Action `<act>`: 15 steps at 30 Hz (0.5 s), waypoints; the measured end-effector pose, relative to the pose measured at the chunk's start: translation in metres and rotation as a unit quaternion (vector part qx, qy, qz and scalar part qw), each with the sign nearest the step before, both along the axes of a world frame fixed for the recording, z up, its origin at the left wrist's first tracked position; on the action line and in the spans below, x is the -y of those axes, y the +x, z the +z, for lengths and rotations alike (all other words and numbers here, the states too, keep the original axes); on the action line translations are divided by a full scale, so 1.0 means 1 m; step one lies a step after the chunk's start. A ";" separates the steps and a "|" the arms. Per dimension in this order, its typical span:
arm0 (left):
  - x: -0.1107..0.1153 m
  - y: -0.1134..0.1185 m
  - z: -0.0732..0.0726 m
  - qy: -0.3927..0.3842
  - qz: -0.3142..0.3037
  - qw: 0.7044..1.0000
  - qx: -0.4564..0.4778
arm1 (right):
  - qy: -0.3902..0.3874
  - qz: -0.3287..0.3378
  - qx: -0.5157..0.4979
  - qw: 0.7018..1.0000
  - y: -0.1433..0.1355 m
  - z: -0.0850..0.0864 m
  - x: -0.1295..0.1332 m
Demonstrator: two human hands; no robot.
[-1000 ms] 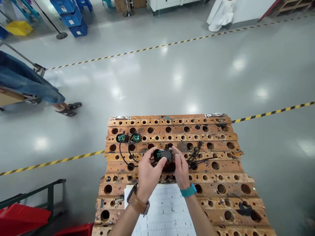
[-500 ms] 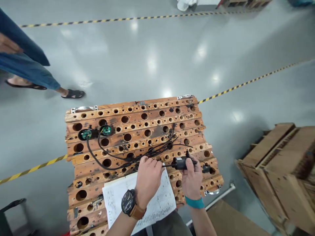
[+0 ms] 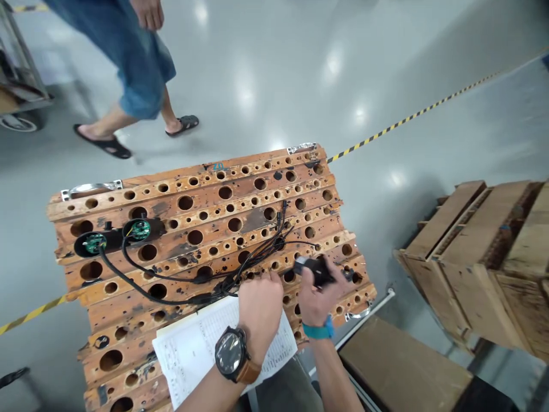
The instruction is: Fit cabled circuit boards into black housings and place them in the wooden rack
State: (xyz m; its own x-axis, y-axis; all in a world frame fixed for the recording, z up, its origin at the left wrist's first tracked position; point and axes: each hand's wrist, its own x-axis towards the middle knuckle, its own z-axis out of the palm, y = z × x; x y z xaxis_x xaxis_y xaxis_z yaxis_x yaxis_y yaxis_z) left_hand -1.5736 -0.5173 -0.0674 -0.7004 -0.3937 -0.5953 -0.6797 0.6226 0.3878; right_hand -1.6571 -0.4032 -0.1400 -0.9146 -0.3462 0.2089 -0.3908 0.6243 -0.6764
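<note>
Through blur, we seem to be handling the black cylindrical housing point(image 3: 319, 272) at right, our right hand point(image 3: 318, 298) pinching it; our left hand point(image 3: 261, 302) curls, grasp hidden. Any next move calls for steadiness.

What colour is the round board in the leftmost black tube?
The board is green; it shows best in the head view.

Bright, diffuse light, apparently from overhead, leaves white glare spots on the floor point(image 3: 295, 51) beyond the desk point(image 3: 205, 200). Right of the desk, a soft shadow borders the wooden crates point(image 3: 458, 274), stretched by wide-angle distortion. Motion blur softens the right hand point(image 3: 317, 300) and black cylinder point(image 3: 316, 270) above the desk's right part.
</note>
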 end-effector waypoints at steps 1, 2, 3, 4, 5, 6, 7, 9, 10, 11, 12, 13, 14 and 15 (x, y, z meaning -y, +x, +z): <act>0.000 0.000 -0.004 0.004 0.001 1.000 0.014 | 0.025 0.029 0.024 0.999 0.001 -0.004 0.001; 0.000 0.000 -0.007 0.008 0.002 1.000 0.026 | 0.047 0.051 0.053 0.996 0.001 -0.007 0.002; 0.000 0.000 -0.009 0.009 0.003 0.999 0.034 | 0.059 0.058 0.077 0.994 0.002 -0.009 0.003; 0.000 -0.001 -0.010 0.009 0.004 0.999 0.040 | 0.054 0.044 0.096 0.993 0.002 -0.010 0.003; 0.000 -0.001 -0.011 0.008 0.005 0.999 0.042 | 0.033 0.013 0.111 0.993 0.002 -0.009 0.004; 0.001 -0.001 -0.010 0.007 0.006 0.999 0.040 | 0.003 -0.026 0.135 0.990 0.001 -0.008 0.005; 0.000 -0.002 -0.010 0.007 0.007 0.999 0.037 | -0.034 -0.065 0.177 0.981 0.001 -0.005 0.005; -0.001 -0.003 -0.007 0.015 0.004 1.000 0.021 | -0.106 -0.127 0.315 0.935 -0.001 0.003 0.006; -0.002 -0.003 -0.006 0.020 0.001 1.000 0.006 | -0.135 -0.149 0.392 0.898 -0.002 0.008 0.006; -0.003 -0.003 -0.006 0.027 -0.002 1.000 -0.012 | -0.157 -0.168 0.460 0.857 -0.004 0.013 0.006; -0.003 -0.003 -0.005 0.033 -0.004 0.999 -0.030 | -0.172 -0.185 0.511 0.822 -0.005 0.017 0.007; -0.004 -0.002 -0.004 0.038 -0.004 0.998 -0.046 | -0.182 -0.200 0.544 0.794 -0.007 0.020 0.008; -0.005 0.000 -0.003 0.041 -0.002 0.997 -0.058 | -0.188 -0.215 0.565 0.774 -0.009 0.023 0.008; -0.006 0.002 -0.002 0.042 0.001 0.997 -0.066 | -0.191 -0.229 0.579 0.759 -0.011 0.025 0.009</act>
